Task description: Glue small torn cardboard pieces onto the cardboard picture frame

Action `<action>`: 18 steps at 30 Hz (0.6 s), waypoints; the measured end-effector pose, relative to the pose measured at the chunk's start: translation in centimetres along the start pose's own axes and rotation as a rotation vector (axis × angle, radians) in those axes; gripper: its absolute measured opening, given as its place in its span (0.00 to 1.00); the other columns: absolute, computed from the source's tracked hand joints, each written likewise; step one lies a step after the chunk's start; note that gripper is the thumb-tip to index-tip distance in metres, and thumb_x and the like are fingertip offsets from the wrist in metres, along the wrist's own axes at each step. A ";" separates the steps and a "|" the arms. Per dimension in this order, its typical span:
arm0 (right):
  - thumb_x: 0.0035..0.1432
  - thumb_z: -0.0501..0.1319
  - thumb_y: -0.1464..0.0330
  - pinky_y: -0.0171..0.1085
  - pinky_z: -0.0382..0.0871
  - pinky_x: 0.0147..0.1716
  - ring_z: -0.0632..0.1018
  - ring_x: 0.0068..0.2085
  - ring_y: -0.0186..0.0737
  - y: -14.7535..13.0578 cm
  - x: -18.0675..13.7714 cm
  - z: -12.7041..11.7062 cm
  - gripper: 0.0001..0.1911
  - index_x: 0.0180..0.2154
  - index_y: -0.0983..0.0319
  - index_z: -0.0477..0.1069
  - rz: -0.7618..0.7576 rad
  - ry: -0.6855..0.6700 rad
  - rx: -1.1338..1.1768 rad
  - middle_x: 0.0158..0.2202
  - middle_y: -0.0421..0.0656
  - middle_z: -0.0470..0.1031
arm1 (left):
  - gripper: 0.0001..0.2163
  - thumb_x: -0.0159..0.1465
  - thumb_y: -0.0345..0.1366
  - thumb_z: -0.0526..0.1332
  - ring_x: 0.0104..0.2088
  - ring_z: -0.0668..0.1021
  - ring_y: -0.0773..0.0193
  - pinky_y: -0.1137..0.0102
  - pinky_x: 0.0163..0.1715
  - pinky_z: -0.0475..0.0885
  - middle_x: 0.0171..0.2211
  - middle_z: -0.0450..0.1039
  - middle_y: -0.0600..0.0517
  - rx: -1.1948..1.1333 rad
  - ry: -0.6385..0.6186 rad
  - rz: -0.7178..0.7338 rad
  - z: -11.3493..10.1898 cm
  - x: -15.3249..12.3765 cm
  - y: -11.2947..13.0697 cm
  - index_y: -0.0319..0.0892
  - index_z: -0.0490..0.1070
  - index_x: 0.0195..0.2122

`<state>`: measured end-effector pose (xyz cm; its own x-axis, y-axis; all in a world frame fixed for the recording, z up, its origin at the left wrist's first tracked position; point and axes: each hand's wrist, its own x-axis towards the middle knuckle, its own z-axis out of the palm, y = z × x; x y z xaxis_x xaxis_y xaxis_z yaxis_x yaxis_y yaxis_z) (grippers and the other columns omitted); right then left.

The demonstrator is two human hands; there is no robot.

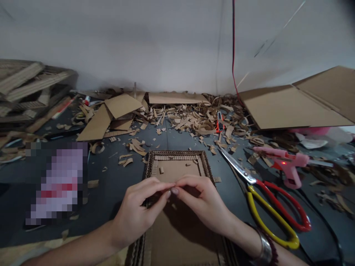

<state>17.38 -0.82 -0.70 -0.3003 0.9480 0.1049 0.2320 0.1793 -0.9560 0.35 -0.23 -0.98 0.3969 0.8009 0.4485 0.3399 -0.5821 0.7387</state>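
Pinching narrowly, our left hand (135, 211) and right hand (203, 204) meet fingertip to fingertip above the brown rectangular corrugated-cardboard frame (177, 153).

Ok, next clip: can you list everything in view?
frame: one, brown cardboard, table centre, partly under the hands
scissors: one, red and yellow handles, right of frame
glue gun: one, pink, right of scissors
scraps: many, brown, along table back
orange tool: one, among scraps, too small to name
box: one, brown, opened flat, back right
stack: one, brown cardboard strips, back left
cord: one, red, hanging down wall
table: one, dark
bracelet: one, silvery, right wrist
left hand: fingertips meeting the right's over frame
right hand: likewise
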 end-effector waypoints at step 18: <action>0.55 0.55 0.69 0.33 0.66 0.31 0.72 0.30 0.32 0.0 0.5 -0.3 0.06 0.29 0.63 0.69 0.140 -0.071 0.197 0.27 0.40 0.72 | 0.04 0.52 0.29 0.65 0.23 0.79 0.67 0.78 0.26 0.76 0.25 0.79 0.51 0.045 0.050 0.072 -0.1 0.9 -0.1 0.39 0.77 0.30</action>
<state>17.55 -0.31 -0.55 -0.3434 0.9381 -0.0451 0.0928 -0.0139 -0.9956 0.54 0.59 -0.62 0.3788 0.7622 0.5249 0.3505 -0.6431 0.6808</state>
